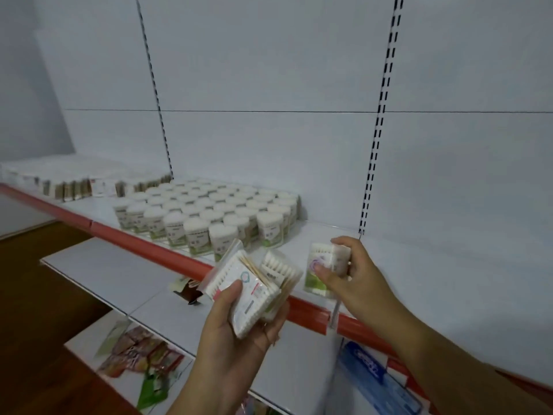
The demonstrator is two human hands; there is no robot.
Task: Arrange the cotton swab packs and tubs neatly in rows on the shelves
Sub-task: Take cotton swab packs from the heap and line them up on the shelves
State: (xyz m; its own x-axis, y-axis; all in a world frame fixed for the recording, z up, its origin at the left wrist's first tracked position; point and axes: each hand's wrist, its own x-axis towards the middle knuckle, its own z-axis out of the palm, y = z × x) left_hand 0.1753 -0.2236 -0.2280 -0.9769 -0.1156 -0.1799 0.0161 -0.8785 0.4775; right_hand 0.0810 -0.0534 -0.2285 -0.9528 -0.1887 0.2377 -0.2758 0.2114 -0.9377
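gripping a stack of swab packs (251, 292) from below, the left hand (227, 333) has its thumb curled over the front pack and its fingers wrapped round the back. at least two packs show in it, a flat one with wooden sticks in front and one with white tips behind; whether there is a third i cannot tell. this stack hangs in front of the red front edge (149, 242) of the top shelf (323, 230), above the lower shelf (98, 271). just to its right, not touching it, the right hand (356, 280) pinches one single pack (321, 265) upright between thumb and fingers, over that front edge. one small dark packet (188, 290) sits on the lower shelf beneath the stack, and one blue box (374, 372) lies below the red edge at the right. further in, the tubs (209, 211) stand in a tight block of rows, several dozen, too blurred to count singly. bare shelf runs from the block's right side onward. at the far left a row of packs (65, 184) stands near the back corner. two slotted uprights (380, 115) rise up the back panel (269, 70).
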